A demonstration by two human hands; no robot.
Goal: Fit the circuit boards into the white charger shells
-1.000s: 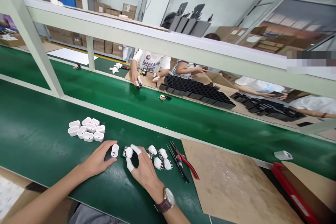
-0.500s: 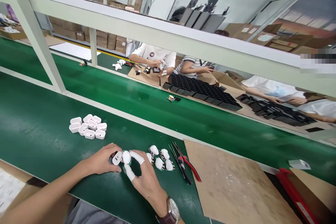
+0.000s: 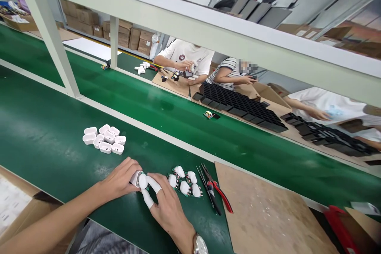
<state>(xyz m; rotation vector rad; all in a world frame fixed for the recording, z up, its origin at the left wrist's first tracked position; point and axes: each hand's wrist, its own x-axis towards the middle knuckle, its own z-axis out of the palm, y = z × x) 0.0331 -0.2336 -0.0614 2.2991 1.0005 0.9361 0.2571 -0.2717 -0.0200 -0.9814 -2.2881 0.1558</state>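
View from my head down onto a long green conveyor belt (image 3: 44, 127). All places are given from the red-handled pliers (image 3: 216, 191) lying on the belt in front of me.

Far left of the pliers, and a little further from me, sits a tight cluster of empty white plastic shells (image 3: 104, 140), open sides up, touching one another.

Nearer, left of the pliers, my left hand (image 3: 120, 178) rests on the belt. Its fingers are curled shut around a small white plastic charger shell (image 3: 136, 177), which lies low on the belt between my two hands.

Just left of the pliers, my right hand (image 3: 168, 206) meets it. The thumb and two fingers wear white rubber finger cots (image 3: 147, 199), and they are closed in a pinch on the right end of the same shell. I cannot tell whether anything else sits between those fingertips. A wristwatch (image 3: 201, 245) shows at the bottom edge.

Immediately left of the pliers, almost touching them, lie four white-capped green circuit pieces (image 3: 184, 180) in a loose bunch.

Right of the pliers, its edge just beside them, lies a flat brown cardboard sheet (image 3: 268, 214).

Beyond the pliers, across the belt, other people's hands (image 3: 184, 65) work near rows of black moulded trays (image 3: 238, 105).
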